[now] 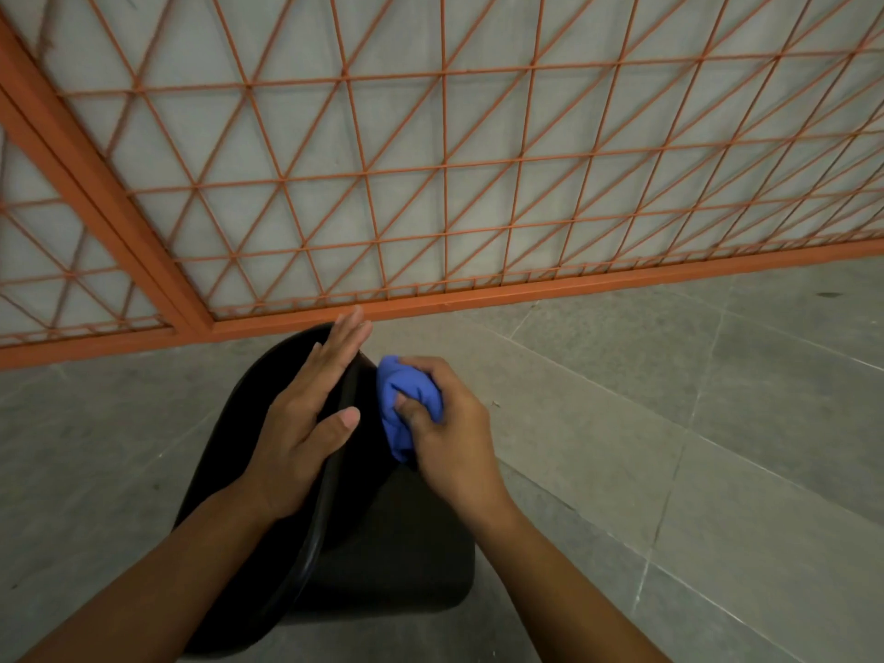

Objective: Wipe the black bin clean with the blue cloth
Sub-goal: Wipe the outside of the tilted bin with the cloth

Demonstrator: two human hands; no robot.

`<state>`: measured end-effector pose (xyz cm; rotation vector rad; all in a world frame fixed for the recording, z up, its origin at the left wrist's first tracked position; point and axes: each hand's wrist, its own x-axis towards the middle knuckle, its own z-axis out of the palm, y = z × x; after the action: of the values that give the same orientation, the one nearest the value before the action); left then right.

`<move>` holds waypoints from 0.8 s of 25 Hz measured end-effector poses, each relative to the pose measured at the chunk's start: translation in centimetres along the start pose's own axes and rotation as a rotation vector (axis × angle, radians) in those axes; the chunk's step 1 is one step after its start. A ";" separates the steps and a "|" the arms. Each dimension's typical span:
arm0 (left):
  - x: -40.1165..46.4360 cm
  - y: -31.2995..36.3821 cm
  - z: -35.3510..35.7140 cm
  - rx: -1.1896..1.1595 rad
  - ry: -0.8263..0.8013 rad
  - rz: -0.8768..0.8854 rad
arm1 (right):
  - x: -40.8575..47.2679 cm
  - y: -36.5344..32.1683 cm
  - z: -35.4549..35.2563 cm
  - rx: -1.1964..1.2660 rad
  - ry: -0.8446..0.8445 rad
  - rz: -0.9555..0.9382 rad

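The black bin [382,557] lies tipped on the grey tiled floor at the bottom centre, its rim [330,471] running up between my two hands. My left hand [306,413] lies flat against the rim and the inside of the bin, fingers straight and together, thumb out. My right hand [447,423] grips the bunched blue cloth [402,404] and holds it against the bin's outer wall just right of the rim. Part of the cloth is hidden under my fingers.
An orange metal mesh fence [445,184] with a thick bottom rail [526,289] stands right behind the bin, with a slanted orange post [95,184] at the left. Grey floor tiles [693,423] spread out to the right and left of the bin.
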<state>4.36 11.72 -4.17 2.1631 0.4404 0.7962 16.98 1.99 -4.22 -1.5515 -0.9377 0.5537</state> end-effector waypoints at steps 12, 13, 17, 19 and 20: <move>-0.1 -1.0 -1.5 0.070 -0.030 -0.018 | 2.0 -1.4 1.5 0.104 -0.061 -0.022; 0.0 -0.9 -1.4 0.086 -0.034 -0.010 | 2.5 -1.2 1.2 0.102 -0.046 0.005; 0.1 -0.3 -0.7 0.064 -0.045 0.018 | 1.4 -1.9 0.7 0.147 -0.059 -0.053; 0.2 -0.2 -0.9 0.047 -0.043 -0.005 | 3.0 -1.5 0.9 0.122 -0.082 -0.031; 0.2 -0.1 -0.9 0.037 -0.039 -0.012 | 4.1 -1.0 0.9 0.100 -0.086 0.015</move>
<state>3.90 12.46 -3.71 2.2049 0.4509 0.7433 18.28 5.81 -2.80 -1.4553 -0.9497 0.6722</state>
